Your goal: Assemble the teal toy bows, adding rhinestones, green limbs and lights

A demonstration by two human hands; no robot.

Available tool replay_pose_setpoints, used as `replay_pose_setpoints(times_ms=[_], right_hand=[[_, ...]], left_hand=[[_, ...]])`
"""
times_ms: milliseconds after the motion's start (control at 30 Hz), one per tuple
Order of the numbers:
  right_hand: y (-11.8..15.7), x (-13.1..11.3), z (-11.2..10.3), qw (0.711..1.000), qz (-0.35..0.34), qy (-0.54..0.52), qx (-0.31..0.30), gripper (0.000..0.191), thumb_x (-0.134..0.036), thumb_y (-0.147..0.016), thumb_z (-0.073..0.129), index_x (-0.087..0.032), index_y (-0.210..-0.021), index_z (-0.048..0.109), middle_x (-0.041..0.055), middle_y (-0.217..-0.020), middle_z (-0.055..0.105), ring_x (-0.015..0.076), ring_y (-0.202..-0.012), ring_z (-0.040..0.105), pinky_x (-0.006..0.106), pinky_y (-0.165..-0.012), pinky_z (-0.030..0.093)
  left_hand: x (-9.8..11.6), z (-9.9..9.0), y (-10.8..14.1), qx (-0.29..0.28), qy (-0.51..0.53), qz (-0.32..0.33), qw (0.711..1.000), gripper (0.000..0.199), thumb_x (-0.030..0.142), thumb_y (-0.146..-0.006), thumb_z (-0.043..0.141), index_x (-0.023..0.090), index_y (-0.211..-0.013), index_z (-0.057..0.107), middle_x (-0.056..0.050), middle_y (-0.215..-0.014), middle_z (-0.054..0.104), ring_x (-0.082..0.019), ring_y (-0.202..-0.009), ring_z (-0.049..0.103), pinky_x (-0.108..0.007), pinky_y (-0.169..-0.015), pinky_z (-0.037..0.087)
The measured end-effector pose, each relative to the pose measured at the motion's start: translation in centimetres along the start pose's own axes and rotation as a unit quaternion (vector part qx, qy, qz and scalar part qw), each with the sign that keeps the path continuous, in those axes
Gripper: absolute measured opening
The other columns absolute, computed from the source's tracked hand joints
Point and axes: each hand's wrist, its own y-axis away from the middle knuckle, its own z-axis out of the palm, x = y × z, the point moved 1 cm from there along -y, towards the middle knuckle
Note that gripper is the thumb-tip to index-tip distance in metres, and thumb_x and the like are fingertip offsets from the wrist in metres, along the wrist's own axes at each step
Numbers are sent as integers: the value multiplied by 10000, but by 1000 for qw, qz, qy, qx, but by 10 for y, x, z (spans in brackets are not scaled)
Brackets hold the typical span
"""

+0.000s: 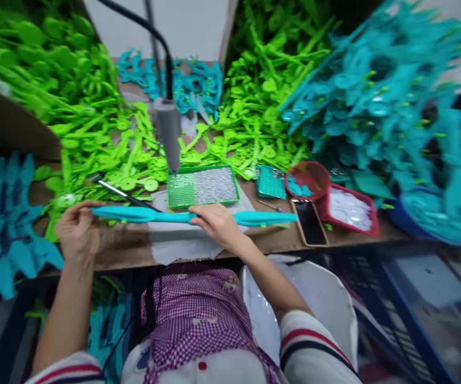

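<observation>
A long turquoise plastic part (pixel 138 214) with tapered ends is held level across the bench's front edge. My left hand (pixel 79 226) pinches its left tip. My right hand (pixel 216 224) is closed around its middle, and its right end (pixel 264 218) sticks out beyond that hand. Just behind it lies a green tray (pixel 238 201) with many small silver pieces lined up in it. A grey electric screwdriver (pixel 169 133) hangs by its cord above the tray's left end. Near my left hand lies a dark-handled tool (pixel 124 193) with a silver shaft.
Bright green plastic parts (pixel 94 128) cover the bench's back. Turquoise parts pile high at right (pixel 374 96) and stack at left (pixel 4 213). A phone (pixel 310 223), a red bowl (pixel 308 180), a red tray of white pieces (pixel 350 209) and a small teal tray (pixel 271 182) stand right of centre.
</observation>
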Motion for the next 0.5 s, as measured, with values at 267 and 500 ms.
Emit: replay_pose_setpoints(times_ms=[267, 500], right_hand=[[120, 49, -82, 918, 275, -29, 283, 335, -384, -947, 506, -230, -1220, 625, 96, -1201, 698, 231, -1137, 642, 405, -980, 509], [135, 81, -65, 869, 329, -240, 281, 338, -518, -827, 644, -248, -1026, 681, 47, -1005, 748, 210, -930, 710, 338, -832, 573]], left_hand=[[13, 8, 3, 18, 19, -14, 1000, 90, 258, -689, 751, 326, -739, 719, 97, -703, 724, -199, -659, 642, -518, -794, 548], [26, 2, 14, 55, -144, 44, 987, 384, 392, -726, 666, 144, -1019, 678, -84, -973, 686, -311, -941, 643, -609, -967, 435]])
